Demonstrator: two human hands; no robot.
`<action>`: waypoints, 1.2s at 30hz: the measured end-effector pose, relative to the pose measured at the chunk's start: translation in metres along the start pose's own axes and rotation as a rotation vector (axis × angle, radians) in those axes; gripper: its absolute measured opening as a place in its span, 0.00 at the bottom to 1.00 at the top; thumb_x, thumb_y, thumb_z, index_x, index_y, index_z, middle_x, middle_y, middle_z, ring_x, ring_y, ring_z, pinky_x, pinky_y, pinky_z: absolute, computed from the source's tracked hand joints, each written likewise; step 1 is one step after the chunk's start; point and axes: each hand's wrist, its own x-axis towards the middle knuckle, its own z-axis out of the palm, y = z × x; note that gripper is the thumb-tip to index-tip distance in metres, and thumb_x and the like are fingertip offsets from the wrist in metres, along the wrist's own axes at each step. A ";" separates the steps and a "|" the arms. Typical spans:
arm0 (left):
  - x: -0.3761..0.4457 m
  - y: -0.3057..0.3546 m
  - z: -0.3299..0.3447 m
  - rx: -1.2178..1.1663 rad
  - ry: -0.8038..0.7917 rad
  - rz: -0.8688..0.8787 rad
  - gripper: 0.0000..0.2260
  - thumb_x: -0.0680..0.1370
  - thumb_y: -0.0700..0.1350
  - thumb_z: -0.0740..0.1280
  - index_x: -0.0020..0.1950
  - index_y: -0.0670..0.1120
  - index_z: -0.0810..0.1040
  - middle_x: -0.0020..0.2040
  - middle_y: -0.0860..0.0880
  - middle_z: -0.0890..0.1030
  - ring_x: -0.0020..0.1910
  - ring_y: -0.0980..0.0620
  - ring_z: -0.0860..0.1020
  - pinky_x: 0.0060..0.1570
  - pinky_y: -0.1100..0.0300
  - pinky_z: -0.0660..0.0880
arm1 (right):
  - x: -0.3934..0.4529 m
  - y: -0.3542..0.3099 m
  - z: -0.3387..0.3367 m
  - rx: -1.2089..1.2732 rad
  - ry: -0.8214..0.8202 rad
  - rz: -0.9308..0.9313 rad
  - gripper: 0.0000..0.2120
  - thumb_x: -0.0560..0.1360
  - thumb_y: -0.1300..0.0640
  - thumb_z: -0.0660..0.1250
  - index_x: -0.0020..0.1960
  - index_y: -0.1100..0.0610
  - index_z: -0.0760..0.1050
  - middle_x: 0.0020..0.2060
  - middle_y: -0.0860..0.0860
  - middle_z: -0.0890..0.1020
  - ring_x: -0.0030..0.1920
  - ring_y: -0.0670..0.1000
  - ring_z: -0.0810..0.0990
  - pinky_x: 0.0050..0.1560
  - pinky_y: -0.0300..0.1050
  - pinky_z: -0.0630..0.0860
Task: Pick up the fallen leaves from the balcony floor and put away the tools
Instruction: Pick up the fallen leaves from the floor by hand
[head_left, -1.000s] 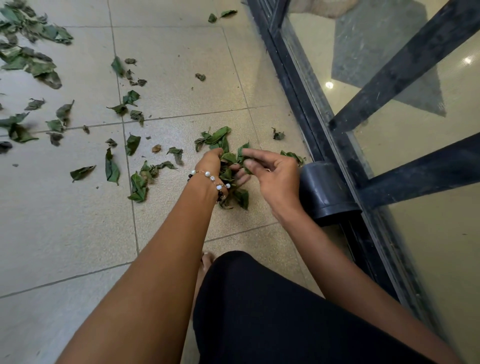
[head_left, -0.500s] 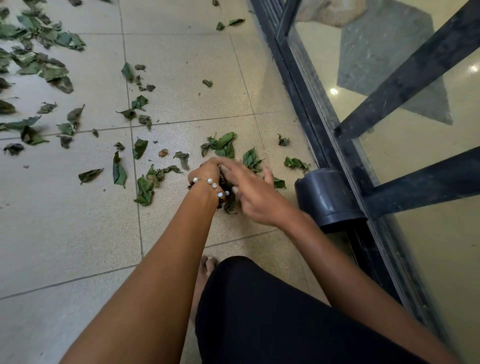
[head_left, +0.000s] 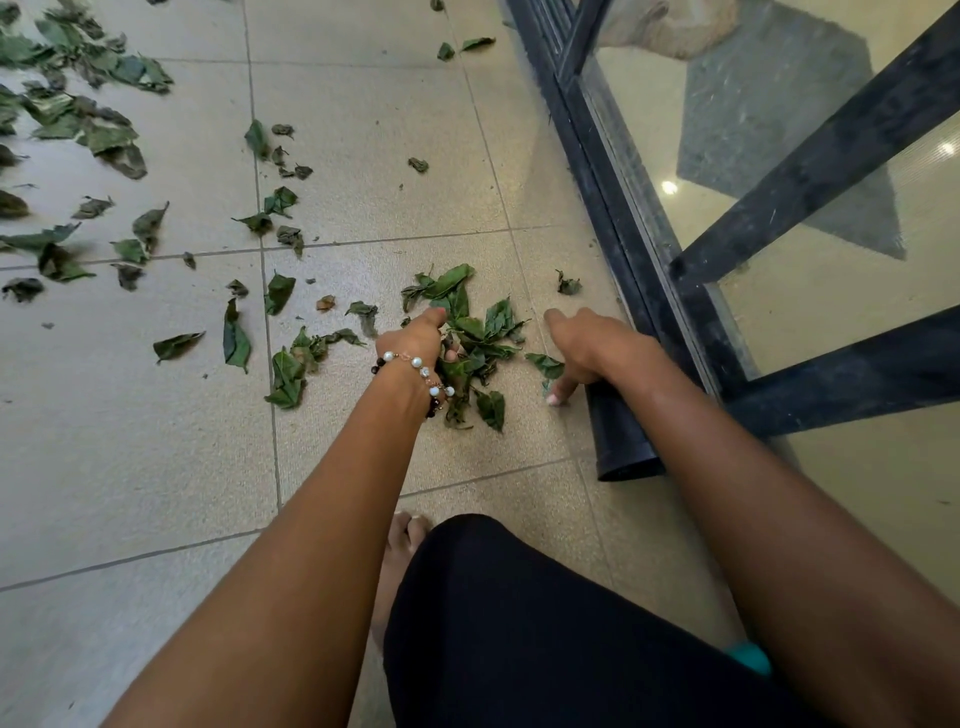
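Note:
A bunch of green leaves (head_left: 480, 338) lies on the beige tiled floor (head_left: 363, 130) in front of me. My left hand (head_left: 415, 340), with a bead bracelet at the wrist, has its fingers curled into the left side of this bunch and grips leaves. My right hand (head_left: 592, 348) is to the right of the bunch, fingers spread, with fingertips down on the tile. It touches a single leaf (head_left: 545, 364) and holds nothing. More loose leaves (head_left: 236, 340) are scattered to the left and far left.
A black cylinder (head_left: 621, 447) stands on the floor under my right wrist, against the black railing frame (head_left: 613, 197) with glass panels on the right. My black-clad knee (head_left: 519, 623) and a bare foot (head_left: 400, 551) are below the hands. A thick leaf pile (head_left: 78, 119) lies top left.
My right hand has pulled away from my left hand and moved right, down to the floor by the single leaf. My left hand stays in the leaf bunch.

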 end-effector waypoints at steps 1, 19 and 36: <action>0.000 0.000 0.000 -0.001 -0.008 -0.004 0.24 0.74 0.49 0.71 0.66 0.38 0.74 0.22 0.48 0.76 0.18 0.54 0.70 0.24 0.65 0.69 | -0.002 -0.005 0.005 -0.030 0.024 -0.015 0.43 0.63 0.49 0.80 0.69 0.60 0.60 0.61 0.62 0.71 0.57 0.63 0.75 0.56 0.56 0.74; 0.016 0.013 -0.008 -0.003 -0.012 -0.002 0.19 0.75 0.49 0.69 0.62 0.40 0.75 0.22 0.48 0.76 0.19 0.53 0.70 0.24 0.63 0.69 | 0.033 0.016 -0.012 0.478 0.404 -0.003 0.11 0.68 0.64 0.76 0.49 0.61 0.81 0.47 0.57 0.83 0.47 0.53 0.82 0.54 0.47 0.79; 0.011 0.020 -0.023 -0.057 0.031 -0.004 0.15 0.75 0.51 0.68 0.57 0.43 0.76 0.30 0.46 0.77 0.19 0.51 0.72 0.22 0.64 0.69 | 0.010 -0.036 -0.024 1.009 0.575 -0.111 0.11 0.67 0.60 0.77 0.49 0.57 0.82 0.41 0.47 0.81 0.42 0.43 0.80 0.47 0.35 0.77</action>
